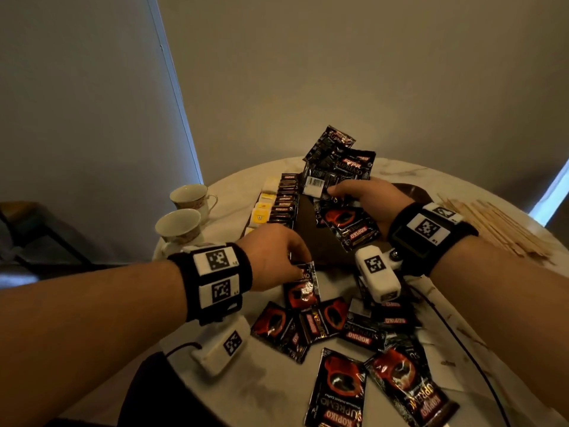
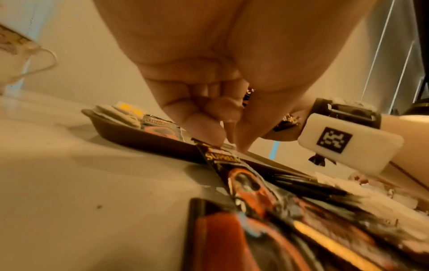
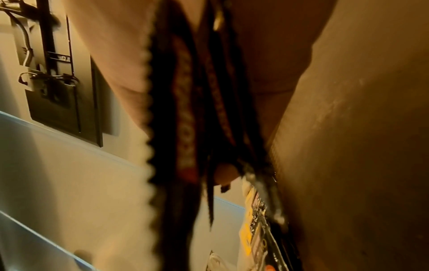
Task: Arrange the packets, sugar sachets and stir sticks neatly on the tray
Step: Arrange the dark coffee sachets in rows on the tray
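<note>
My left hand (image 1: 271,257) pinches a coffee packet (image 1: 303,288) by its top edge, just short of the tray (image 2: 144,141). My right hand (image 1: 368,200) clasps a fanned bundle of packets (image 1: 337,167) above it. Advise squaring the bundle's edges before laying it down.

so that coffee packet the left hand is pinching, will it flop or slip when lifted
The coffee packet looks thin and crinkled, so it will probably bend. Its foil looks glossy, so it may slip from the left hand, which pinches only its top edge. Probably light.
</note>
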`<control>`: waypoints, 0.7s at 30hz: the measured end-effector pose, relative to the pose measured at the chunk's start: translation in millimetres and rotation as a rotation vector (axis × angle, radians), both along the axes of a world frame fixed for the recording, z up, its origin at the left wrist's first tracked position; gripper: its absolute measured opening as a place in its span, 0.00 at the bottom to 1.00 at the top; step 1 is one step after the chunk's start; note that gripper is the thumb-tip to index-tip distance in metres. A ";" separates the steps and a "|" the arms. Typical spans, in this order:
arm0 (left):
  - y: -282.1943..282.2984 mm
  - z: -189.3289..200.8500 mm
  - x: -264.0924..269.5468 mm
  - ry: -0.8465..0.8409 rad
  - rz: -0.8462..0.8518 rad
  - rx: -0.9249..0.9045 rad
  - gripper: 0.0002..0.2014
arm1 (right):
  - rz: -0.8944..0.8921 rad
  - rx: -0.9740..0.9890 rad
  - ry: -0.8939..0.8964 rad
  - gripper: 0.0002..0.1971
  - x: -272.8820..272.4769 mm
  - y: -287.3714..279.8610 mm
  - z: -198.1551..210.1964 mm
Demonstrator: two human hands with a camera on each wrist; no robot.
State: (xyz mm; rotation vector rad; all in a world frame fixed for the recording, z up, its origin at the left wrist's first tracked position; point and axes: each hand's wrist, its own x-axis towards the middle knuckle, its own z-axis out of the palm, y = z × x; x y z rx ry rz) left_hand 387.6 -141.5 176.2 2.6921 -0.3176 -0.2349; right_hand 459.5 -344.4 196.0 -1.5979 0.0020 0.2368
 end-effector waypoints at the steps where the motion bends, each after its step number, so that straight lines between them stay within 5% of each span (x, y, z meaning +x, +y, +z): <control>1: 1.8 1.6 1.0 -0.002 0.024 -0.048 0.09 | 0.019 0.004 0.002 0.15 0.9 0.9 -0.8; 4: 9.5 13.3 10.8 -0.134 0.238 -0.394 0.07 | 0.070 0.009 0.009 0.12 5.5 3.5 -2.5; 7: 17.0 31.0 34.2 -0.297 0.381 -0.705 0.26 | 0.139 -0.029 0.000 0.12 11.7 7.5 -7.0; 11: 14.6 49.2 65.2 -0.046 0.290 -0.964 0.51 | 0.295 -0.082 -0.068 0.07 22.8 18.3 -10.8; 16: 7.7 34.0 89.1 -0.091 0.155 -0.889 0.29 | 0.418 -0.090 -0.033 0.08 38.0 26.4 -12.3; 21: 11.7 13.3 111.2 -0.118 0.244 -0.994 0.25 | 0.457 -0.042 0.061 0.12 56.3 24.0 -18.0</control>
